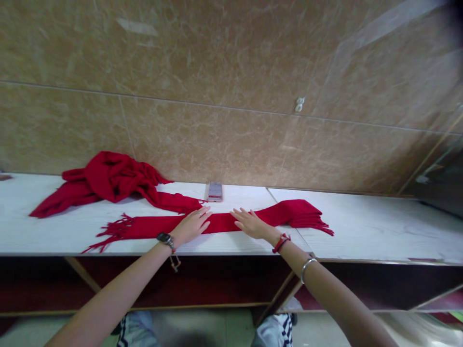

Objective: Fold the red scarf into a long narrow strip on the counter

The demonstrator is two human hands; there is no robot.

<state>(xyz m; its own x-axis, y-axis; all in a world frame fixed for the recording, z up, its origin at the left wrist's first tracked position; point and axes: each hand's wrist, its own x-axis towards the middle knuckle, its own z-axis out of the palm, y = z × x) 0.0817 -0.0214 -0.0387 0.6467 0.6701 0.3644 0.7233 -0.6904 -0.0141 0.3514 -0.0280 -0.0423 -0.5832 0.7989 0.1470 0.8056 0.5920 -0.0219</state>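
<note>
A red fringed scarf (152, 227) lies lengthwise along the white counter in a long narrow strip. Its left end spreads into loose tassels, while the right end is bunched in layers with the fringe hanging toward the right. My left hand (191, 225) rests flat on the strip left of its middle, fingers stretched out. To the right, my right hand (251, 223) also lies flat on the scarf with its fingers spread. Behind and to the left sits a crumpled heap of red cloth (115, 178), its fringed tail reaching close to my left fingertips.
A phone (215, 191) lies against the tiled wall (231, 140), behind the scarf. The white counter (376, 231) extends to both sides, with a seam right of the middle. Open dark red shelves (202, 282) are below its front edge. A dark object (441, 178) stands at the far right.
</note>
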